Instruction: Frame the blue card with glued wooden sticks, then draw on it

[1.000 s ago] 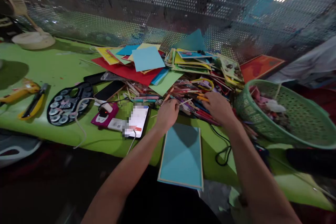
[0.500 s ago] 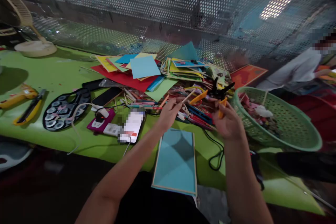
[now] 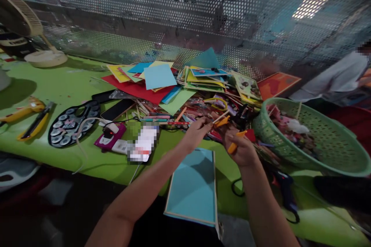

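Note:
My left hand (image 3: 198, 133) is closed, pinching a thin pale wooden stick (image 3: 222, 115) that points up to the right. My right hand (image 3: 241, 147) is wrapped around an orange-handled tool (image 3: 237, 141) that looks like pliers or cutters. An orange part of it lies at the stick's far end; whether it touches the stick I cannot tell. Below my hands a light blue board (image 3: 193, 189) with a thin pale wooden border sits at the table's front edge. Under and behind them spreads a heap of pens, sticks and small craft bits (image 3: 182, 115).
Coloured paper sheets (image 3: 159, 77) and framed cards (image 3: 207, 79) lie at the back. A green basket (image 3: 327, 150) stands right, a glue gun (image 3: 285, 191) below it. Left are a phone (image 3: 146, 142), a purple power strip (image 3: 111, 137), a paint palette (image 3: 74, 123) and a yellow cutter knife (image 3: 36, 121).
My hands have come closer together. The right hand with the orange tool has moved left and down, its orange part now by the stick. The view has shifted slightly.

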A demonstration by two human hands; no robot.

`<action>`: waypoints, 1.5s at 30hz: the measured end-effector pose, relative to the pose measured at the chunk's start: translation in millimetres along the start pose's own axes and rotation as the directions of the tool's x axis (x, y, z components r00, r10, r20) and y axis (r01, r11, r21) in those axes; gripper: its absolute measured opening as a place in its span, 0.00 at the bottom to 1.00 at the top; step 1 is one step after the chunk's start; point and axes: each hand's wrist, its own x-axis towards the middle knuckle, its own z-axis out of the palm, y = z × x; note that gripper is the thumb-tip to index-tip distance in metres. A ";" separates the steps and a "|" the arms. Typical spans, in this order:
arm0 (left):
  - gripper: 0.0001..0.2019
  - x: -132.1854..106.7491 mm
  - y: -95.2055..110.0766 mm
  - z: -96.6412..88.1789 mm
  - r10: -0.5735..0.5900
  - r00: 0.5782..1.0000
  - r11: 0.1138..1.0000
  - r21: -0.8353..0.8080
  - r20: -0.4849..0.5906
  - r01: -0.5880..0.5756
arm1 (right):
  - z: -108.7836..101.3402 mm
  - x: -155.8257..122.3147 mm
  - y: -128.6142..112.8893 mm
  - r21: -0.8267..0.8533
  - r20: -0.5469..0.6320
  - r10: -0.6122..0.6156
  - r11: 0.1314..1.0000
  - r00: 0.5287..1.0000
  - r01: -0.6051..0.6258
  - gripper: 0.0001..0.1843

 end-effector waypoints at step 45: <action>0.03 -3.2 4.0 -26.3 -0.106 0.953 0.983 -0.175 -0.285 0.058 | -42.1 14.5 43.6 -0.795 -0.002 -0.130 0.602 0.991 0.078 0.24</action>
